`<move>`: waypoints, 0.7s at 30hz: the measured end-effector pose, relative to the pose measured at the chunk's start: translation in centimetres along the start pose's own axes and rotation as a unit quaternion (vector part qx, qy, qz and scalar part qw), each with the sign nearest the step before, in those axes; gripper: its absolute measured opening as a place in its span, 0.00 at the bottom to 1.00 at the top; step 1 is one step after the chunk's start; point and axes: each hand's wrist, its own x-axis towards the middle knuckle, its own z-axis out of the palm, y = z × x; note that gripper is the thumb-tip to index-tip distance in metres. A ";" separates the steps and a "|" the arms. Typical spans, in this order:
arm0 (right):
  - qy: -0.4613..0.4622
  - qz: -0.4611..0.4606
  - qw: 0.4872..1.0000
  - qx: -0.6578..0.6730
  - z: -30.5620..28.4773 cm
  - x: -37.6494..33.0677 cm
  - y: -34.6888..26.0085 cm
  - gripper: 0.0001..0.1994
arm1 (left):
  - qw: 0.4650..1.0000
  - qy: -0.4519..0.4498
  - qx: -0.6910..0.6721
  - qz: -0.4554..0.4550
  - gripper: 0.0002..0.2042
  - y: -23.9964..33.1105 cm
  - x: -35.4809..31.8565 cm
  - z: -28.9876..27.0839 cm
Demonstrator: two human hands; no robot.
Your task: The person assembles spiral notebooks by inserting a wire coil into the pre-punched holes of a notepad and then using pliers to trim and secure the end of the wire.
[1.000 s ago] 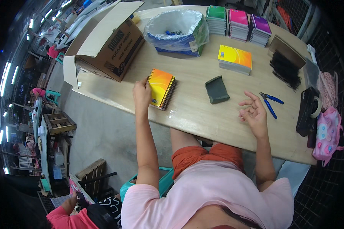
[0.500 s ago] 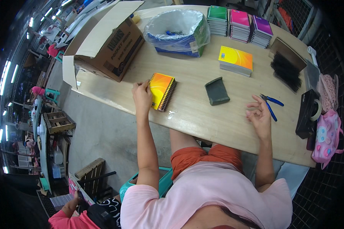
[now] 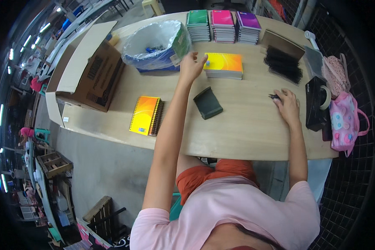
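Observation:
My left hand [image 3: 191, 68] reaches out over the table, fingers apart and empty, its thumb at the left edge of a stack of yellow-orange notebooks [image 3: 224, 62]. Under my right hand [image 3: 289, 106] lie the wire cutters [image 3: 274, 96]; its fingers close over them, only the dark jaws show, and the blue handles are hidden. To the left of my left forearm rests a small pile of spiral-bound yellow notebooks [image 3: 145, 116], black coil on its right side. Between my arms sits a dark green, open-sided holder [image 3: 208, 103].
At the left stands an open cardboard box [image 3: 93, 79]. Behind my left hand is a plastic-lined bin [image 3: 154, 62]. Green [image 3: 198, 33], pink [image 3: 223, 34] and purple notebook stacks [image 3: 248, 35] line the back. Black binding coils [image 3: 283, 66], a tape dispenser [image 3: 314, 110] and a pink pouch [image 3: 343, 125] are at the right.
My left hand has left the spiral-bound pile and moved forward and right to the other yellow stack. My right hand has come down over the wire cutters. The view has shifted.

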 end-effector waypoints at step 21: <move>0.158 -0.083 0.984 -0.017 3.9 8.8 4.7 0.08 | 0.979 -0.114 0.018 -0.167 0.11 -0.5 4.9 0.9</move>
